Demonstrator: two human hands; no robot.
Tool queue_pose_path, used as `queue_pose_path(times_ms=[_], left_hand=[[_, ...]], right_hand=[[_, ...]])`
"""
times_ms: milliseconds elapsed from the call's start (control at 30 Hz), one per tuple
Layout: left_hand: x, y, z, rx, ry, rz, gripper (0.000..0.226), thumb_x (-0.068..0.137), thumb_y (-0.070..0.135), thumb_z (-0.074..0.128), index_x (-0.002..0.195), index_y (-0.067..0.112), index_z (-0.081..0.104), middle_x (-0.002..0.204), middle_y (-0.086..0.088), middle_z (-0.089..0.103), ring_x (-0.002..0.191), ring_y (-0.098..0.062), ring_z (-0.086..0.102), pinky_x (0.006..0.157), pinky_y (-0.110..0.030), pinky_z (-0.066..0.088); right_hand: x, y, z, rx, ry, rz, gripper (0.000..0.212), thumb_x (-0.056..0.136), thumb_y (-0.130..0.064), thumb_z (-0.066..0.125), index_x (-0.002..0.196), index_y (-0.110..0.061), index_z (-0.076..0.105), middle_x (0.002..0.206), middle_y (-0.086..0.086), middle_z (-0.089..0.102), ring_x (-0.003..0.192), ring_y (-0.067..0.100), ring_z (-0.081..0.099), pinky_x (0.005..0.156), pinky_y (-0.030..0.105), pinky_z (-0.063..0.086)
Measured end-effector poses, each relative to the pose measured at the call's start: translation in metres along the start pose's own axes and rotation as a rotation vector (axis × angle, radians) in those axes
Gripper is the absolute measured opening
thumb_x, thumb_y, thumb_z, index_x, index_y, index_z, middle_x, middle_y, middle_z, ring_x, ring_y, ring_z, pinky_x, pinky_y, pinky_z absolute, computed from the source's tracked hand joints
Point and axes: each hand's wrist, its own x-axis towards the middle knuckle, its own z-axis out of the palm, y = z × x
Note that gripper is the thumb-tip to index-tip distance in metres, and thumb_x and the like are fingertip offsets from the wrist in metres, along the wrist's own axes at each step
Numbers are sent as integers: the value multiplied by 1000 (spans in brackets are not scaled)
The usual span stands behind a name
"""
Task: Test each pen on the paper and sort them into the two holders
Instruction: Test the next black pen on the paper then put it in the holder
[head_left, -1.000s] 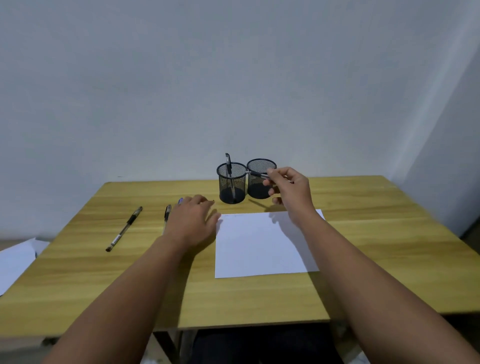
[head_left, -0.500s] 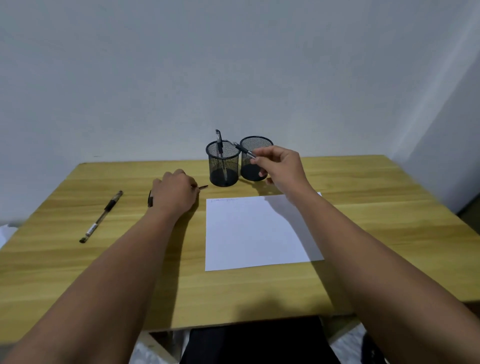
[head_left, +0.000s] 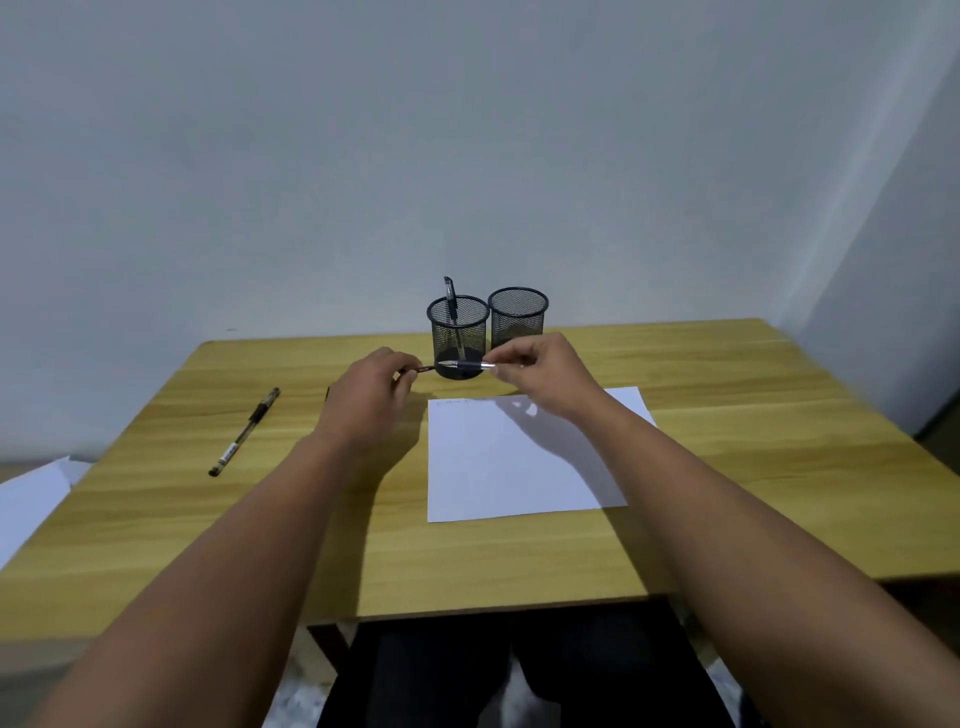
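My right hand (head_left: 540, 371) pinches a black pen (head_left: 465, 366) with a silver tip, held level and pointing left in front of the left holder. My left hand (head_left: 366, 400) grips a thin dark red piece (head_left: 423, 369); whether it is a cap or a pen I cannot tell. Its end nearly meets the black pen's tip. Two black mesh holders stand at the back. The left holder (head_left: 458, 325) has one pen (head_left: 450, 293) upright in it. In the right holder (head_left: 518, 316) I see nothing. White paper (head_left: 519, 462) lies below my hands, with faint marks at its top left.
Another pen (head_left: 244, 431) lies on the wooden table (head_left: 208, 519) at the left. A dark pen end (head_left: 328, 392) peeks out behind my left hand. A white sheet (head_left: 31, 493) lies off the table's left edge. A wall stands right behind the holders.
My right hand has brought the black pen down from the right holder's rim to in front of the left holder. My left hand has lifted off the table with the dark red piece towards it.
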Motion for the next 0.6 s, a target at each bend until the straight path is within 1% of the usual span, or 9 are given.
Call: queue_pose_path(times_ms=[67, 133, 267, 433, 533, 600], left_hand=[[-4, 5, -6, -32, 5, 25, 19, 101, 22, 58, 115, 20, 71, 106, 3, 67, 84, -20, 61, 77, -42, 53], [-6, 10, -13, -34, 4, 67, 19, 101, 18, 59, 115, 16, 72, 106, 0, 67, 82, -20, 61, 77, -40, 52], [-8, 18, -24, -43, 2, 113, 18, 99, 16, 61, 113, 16, 73, 103, 0, 65, 77, -19, 60, 74, -36, 50], [-10, 27, -36, -52, 4, 136, 17, 100, 18, 61, 112, 19, 73, 103, 3, 65, 79, -18, 61, 77, -39, 52], [-12, 30, -41, -49, -6, 137, 18, 100, 20, 60, 113, 20, 73, 105, 4, 65, 79, -16, 62, 77, -40, 53], [-13, 31, -43, -55, -5, 131, 18, 101, 21, 60, 113, 21, 73, 105, 5, 65, 79, -15, 62, 77, -40, 53]], right_hand=[[-3, -7, -2, -4, -18, -6, 11, 92, -6, 81, 101, -13, 85, 88, -3, 76, 85, 8, 65, 81, 22, 50], [-5, -13, -4, -15, -36, -17, 11, 92, -7, 82, 103, -10, 85, 87, -2, 75, 83, 7, 64, 79, 20, 49], [-8, -25, -6, -26, -45, -32, 12, 92, -5, 81, 100, -12, 85, 78, -8, 73, 67, -6, 60, 74, 16, 47], [-13, -34, -8, -7, -52, -45, 14, 92, -3, 80, 97, -15, 84, 80, 3, 72, 73, 9, 59, 74, 25, 47], [-16, -36, -12, -13, -39, -39, 12, 93, -3, 79, 99, -12, 84, 72, -1, 67, 67, 7, 55, 68, 22, 45], [-18, -36, -14, -9, -33, -26, 13, 92, -4, 79, 98, -14, 84, 78, 4, 70, 73, 11, 57, 73, 26, 46]])
